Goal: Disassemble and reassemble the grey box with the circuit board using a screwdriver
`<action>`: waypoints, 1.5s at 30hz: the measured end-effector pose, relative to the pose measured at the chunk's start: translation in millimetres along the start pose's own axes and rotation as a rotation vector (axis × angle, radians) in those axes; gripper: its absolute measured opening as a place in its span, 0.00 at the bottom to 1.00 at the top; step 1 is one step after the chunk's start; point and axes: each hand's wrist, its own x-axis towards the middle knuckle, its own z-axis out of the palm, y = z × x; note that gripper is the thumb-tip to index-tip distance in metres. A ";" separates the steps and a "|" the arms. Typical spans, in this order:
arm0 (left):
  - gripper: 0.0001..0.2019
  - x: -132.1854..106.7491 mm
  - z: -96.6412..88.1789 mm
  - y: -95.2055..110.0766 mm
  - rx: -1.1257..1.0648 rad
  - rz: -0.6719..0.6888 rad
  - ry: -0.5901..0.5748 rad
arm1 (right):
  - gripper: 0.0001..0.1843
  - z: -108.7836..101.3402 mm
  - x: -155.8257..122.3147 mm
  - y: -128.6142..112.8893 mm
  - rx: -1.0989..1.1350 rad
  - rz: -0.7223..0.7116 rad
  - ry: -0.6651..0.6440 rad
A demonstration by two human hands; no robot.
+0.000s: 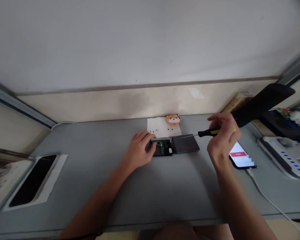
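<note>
Slightly left of the dark flat panel [186, 144] lies an opened black electronic device [162, 150] with a green circuit board inside. My left hand [141, 150] grips the device's left end, thumb over the near side and fingers on the far edge. In my right hand [223, 136] is a screwdriver [208, 132] with a black and yellow handle. Its thin shaft points left, over the dark panel. Behind the device, several tiny dark screws [153, 130] lie on a sheet of white paper [156, 123].
An orange animal-faced case [173, 120] sits on the paper's far right corner. Right of my right hand are a lit phone [240, 156] on a cable, a long black object [265, 101] and a power strip [285, 156]. A dark phone [35, 180] lies far left.
</note>
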 end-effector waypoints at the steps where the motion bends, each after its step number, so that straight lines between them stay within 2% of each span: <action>1: 0.12 0.0 3.7 6.5 -0.015 0.023 -0.037 | 0.29 2.3 -1.1 2.2 -0.021 0.051 0.015; 3: 0.19 -0.2 11.0 16.8 -0.030 0.061 -0.140 | 0.31 7.7 -4.6 6.4 -0.077 0.153 -0.043; 6: 0.25 -1.1 18.3 21.9 -0.054 0.060 -0.241 | 0.30 15.1 -11.2 11.7 -0.141 0.266 -0.212; 9: 0.25 -2.2 20.0 18.6 -0.088 0.012 -0.258 | 0.32 19.9 -16.2 13.8 -0.195 0.284 -0.290; 15: 0.25 -4.4 19.0 14.7 -0.127 -0.005 -0.260 | 0.35 22.6 -20.2 13.0 -0.286 0.260 -0.334; 18: 0.25 -4.8 18.4 15.5 -0.121 -0.007 -0.268 | 0.33 21.7 -20.4 13.5 -0.262 0.274 -0.311; 22: 0.26 -4.1 16.8 15.9 -0.123 -0.007 -0.280 | 0.30 22.6 -18.7 11.5 -0.144 0.349 -0.215; 27: 0.20 -2.8 16.1 16.0 -0.138 -0.042 -0.284 | 0.28 30.8 -19.6 8.8 0.064 0.651 -0.011; 30: 0.18 -2.8 17.8 15.2 -0.150 -0.071 -0.282 | 0.26 34.7 -22.9 10.6 0.110 0.753 0.020; 35: 0.18 -4.0 18.9 14.2 -0.177 -0.070 -0.265 | 0.27 35.2 -24.2 13.1 0.077 0.768 -0.022; 39: 0.16 -4.8 16.1 14.4 -0.176 -0.097 -0.167 | 0.28 34.4 -23.2 11.0 0.091 0.770 -0.047; 45: 0.09 -4.7 16.8 12.0 -0.186 -0.146 -0.025 | 0.32 34.5 -28.2 7.6 0.146 0.710 -0.185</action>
